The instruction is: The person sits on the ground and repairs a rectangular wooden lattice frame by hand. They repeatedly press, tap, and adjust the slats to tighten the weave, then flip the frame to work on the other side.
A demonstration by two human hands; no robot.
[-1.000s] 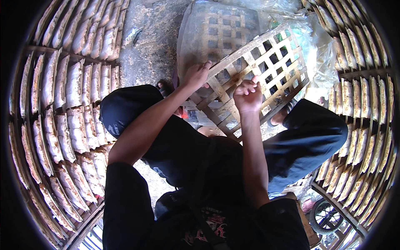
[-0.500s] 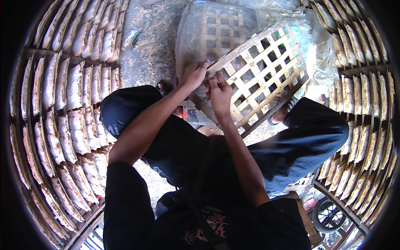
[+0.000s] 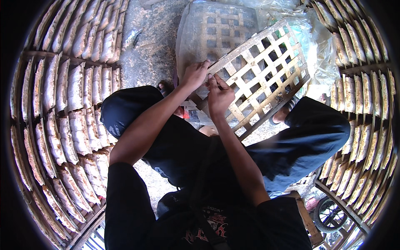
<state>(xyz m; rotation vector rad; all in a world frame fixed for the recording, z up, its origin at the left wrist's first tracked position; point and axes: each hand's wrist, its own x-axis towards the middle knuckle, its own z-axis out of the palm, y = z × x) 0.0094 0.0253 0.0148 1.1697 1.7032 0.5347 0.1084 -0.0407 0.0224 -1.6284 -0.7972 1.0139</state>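
A woven bamboo lattice panel [image 3: 260, 68] with square holes leans at a slant in front of me, its left corner between my two hands. My left hand [image 3: 196, 76] grips the upper rim at that corner with fingers closed. Right beside it, my right hand [image 3: 221, 98] is curled, thumb up against bent fingers at the corner. Whatever is pinched in those fingers is too small to make out. Behind the panel lies a second lattice [image 3: 225, 29], covered by cloudy plastic sheeting [image 3: 189, 39].
Racks of pale, curved, rough-edged pieces line the left [image 3: 77, 121] and right [image 3: 362, 96] sides. Crumpled clear plastic [image 3: 323, 54] lies beyond the panel's right end. My bent knees frame the work. A small spoked wheel [image 3: 329, 214] stands at lower right.
My right hand has turned slightly and its fingers have curled in more tightly at the corner. The left hand stays on the rim, and the panel has barely shifted.
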